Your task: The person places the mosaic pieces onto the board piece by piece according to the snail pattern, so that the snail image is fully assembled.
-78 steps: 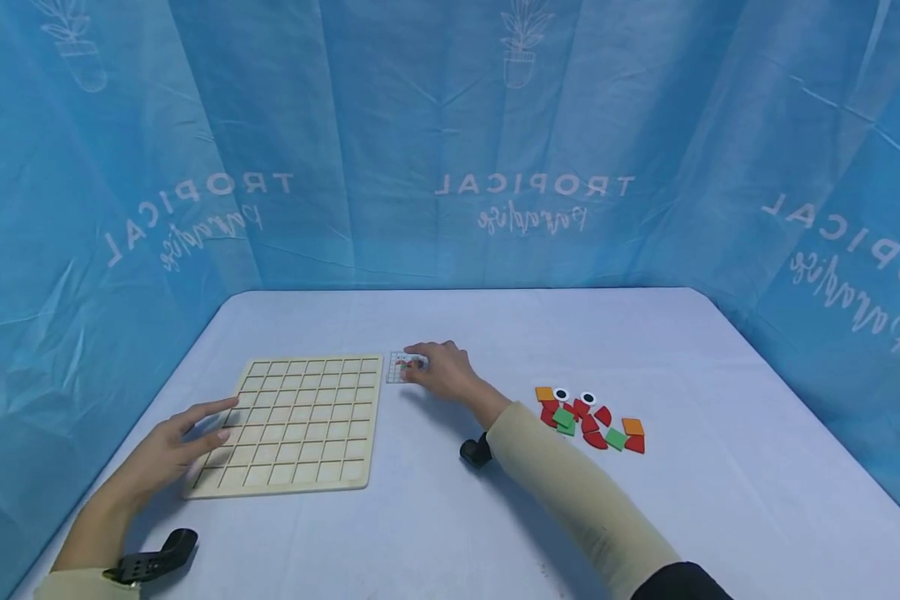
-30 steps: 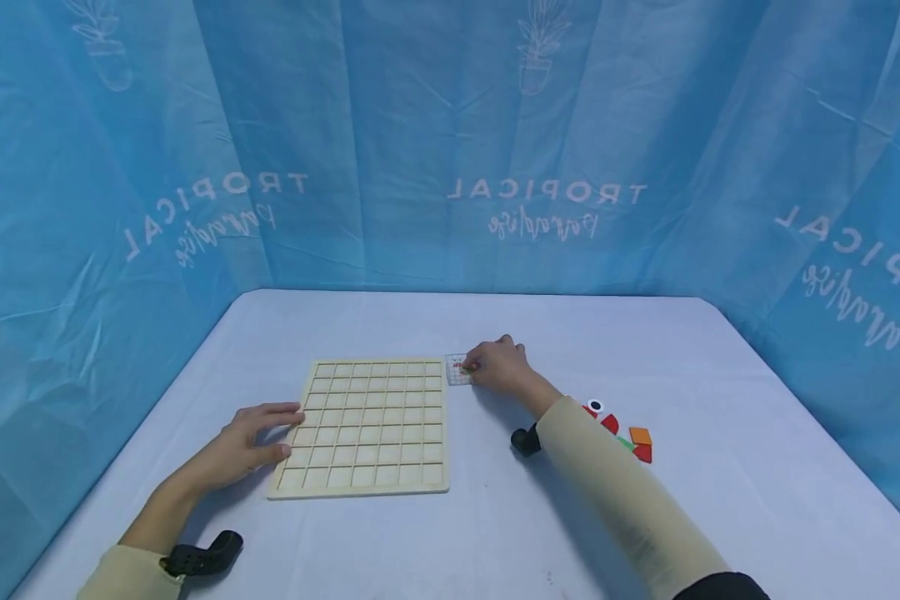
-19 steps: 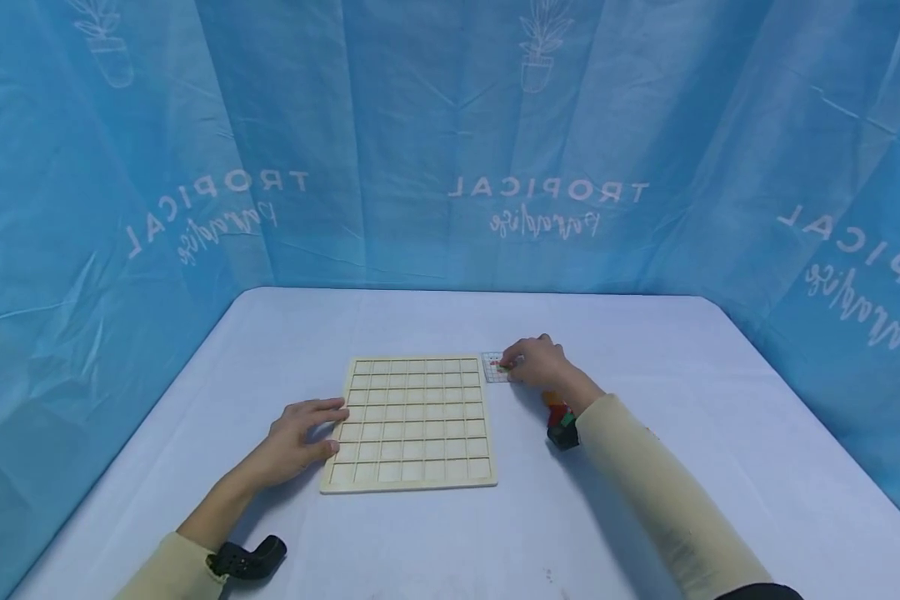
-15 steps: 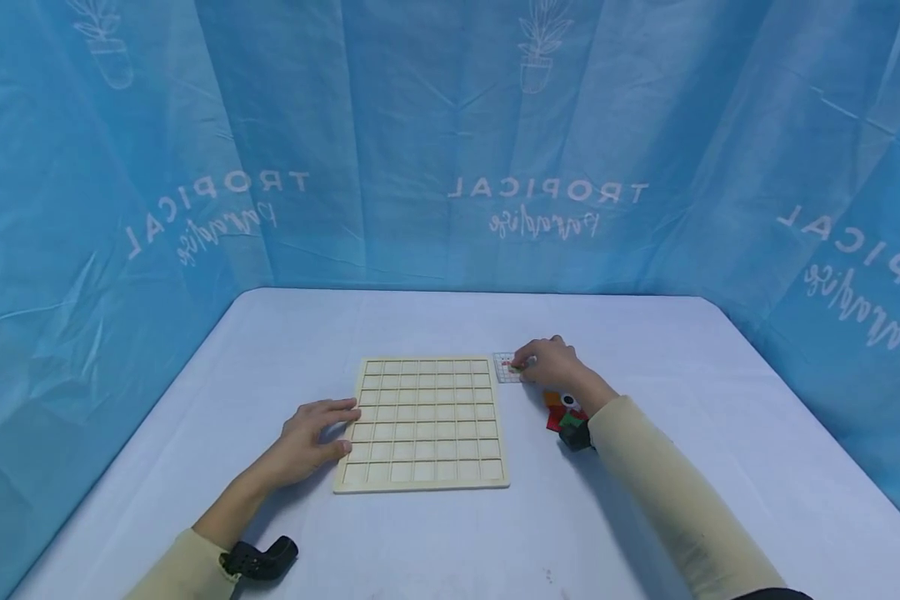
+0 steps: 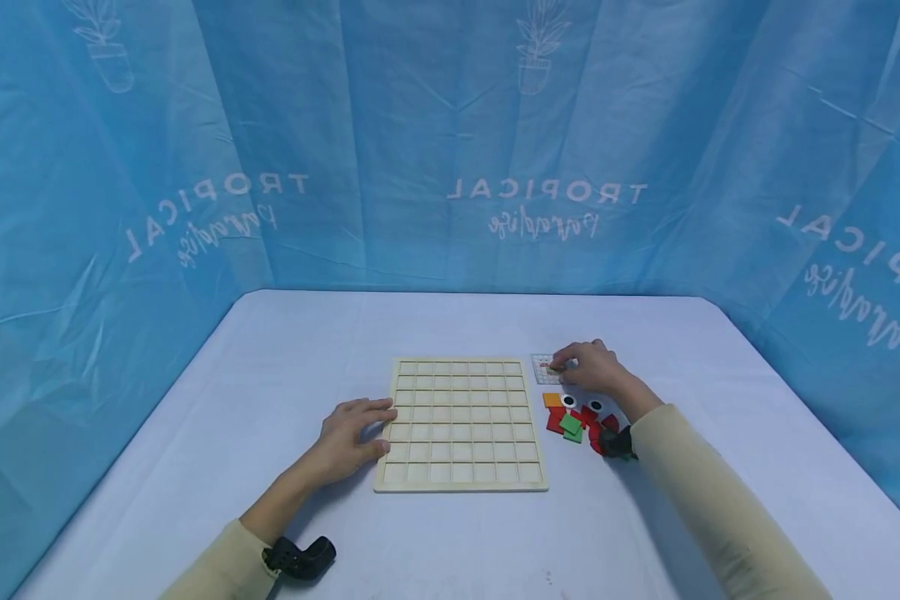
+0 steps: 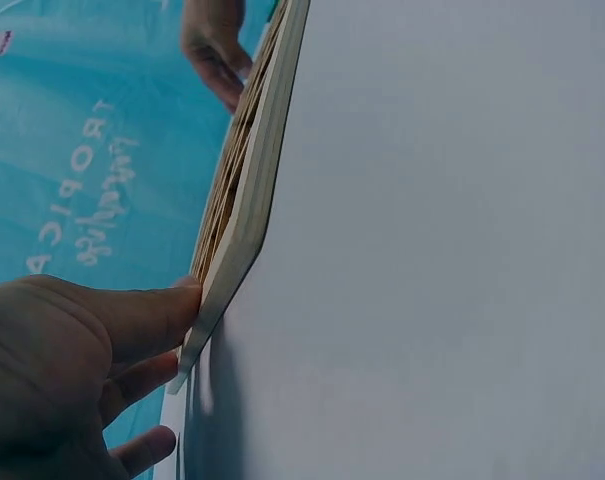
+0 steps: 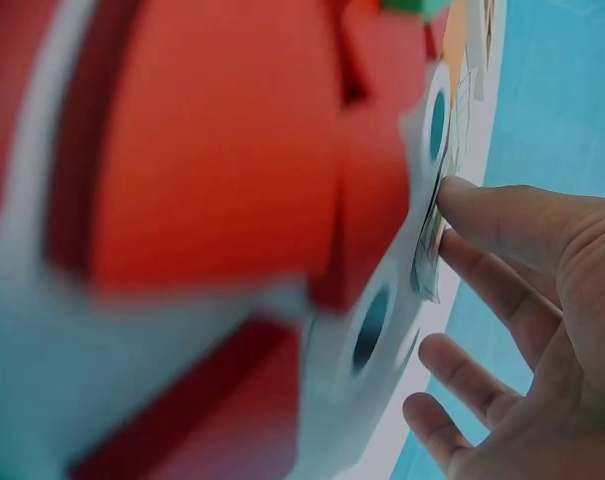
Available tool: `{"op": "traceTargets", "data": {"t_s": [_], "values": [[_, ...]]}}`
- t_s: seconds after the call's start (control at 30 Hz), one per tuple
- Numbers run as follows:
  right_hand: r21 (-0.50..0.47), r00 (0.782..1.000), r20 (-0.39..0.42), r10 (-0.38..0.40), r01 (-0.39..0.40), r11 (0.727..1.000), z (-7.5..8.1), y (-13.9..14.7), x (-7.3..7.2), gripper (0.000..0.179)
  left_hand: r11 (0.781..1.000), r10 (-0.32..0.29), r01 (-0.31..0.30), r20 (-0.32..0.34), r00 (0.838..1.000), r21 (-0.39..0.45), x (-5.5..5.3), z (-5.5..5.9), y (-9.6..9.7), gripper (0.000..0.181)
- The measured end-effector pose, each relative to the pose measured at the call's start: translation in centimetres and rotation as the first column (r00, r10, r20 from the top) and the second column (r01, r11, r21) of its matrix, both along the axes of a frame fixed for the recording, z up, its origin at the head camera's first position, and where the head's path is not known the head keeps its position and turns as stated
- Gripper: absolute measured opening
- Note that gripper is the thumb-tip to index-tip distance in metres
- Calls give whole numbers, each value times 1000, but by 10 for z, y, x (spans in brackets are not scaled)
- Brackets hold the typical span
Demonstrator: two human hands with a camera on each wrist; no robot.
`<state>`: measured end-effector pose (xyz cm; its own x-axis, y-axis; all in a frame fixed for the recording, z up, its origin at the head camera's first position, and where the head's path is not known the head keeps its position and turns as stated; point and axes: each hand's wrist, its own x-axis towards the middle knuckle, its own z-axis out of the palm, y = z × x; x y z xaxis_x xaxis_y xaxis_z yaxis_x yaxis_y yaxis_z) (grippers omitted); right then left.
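A pale wooden board (image 5: 461, 423) with a grid of square recesses lies flat on the table. My left hand (image 5: 348, 442) is at the board's left edge, its extended fingers and thumb touching the rim; the left wrist view shows the thumb (image 6: 152, 315) against that rim. Just beyond the board's upper right corner is a small printed grid card (image 5: 542, 368). My right hand (image 5: 592, 368) pinches the card's right part between thumb and index finger, hiding some of the print. In the right wrist view, the other fingers (image 7: 467, 375) are spread away from the card.
Red, green and orange flat pieces (image 5: 572, 423) and two round eye pieces (image 5: 596, 407) lie right of the board, below my right hand. The right wrist camera partly covers them. A blue curtain (image 5: 450, 242) hangs behind the white table (image 5: 450, 542).
The board and card have both slid to the right, each along with its hand. The loose pieces stay in place and are less covered by the right arm than before.
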<state>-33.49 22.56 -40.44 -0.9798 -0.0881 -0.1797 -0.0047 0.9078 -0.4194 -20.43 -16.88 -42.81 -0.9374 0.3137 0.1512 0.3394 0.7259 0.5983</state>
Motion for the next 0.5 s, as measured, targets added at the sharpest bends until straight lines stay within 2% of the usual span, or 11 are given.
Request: {"op": "traceTargets", "data": {"t_s": [0.33,0.5], "values": [[-29,1000,20,-18,19,999,-2,11,-2,35,999,13,-13,10,1000,-29,1,2,11,46],[-60,999,-50,22,-25,998,9,17,5,33,1000,-5,5,10,1000,-24,-1,2,11,47]]}}
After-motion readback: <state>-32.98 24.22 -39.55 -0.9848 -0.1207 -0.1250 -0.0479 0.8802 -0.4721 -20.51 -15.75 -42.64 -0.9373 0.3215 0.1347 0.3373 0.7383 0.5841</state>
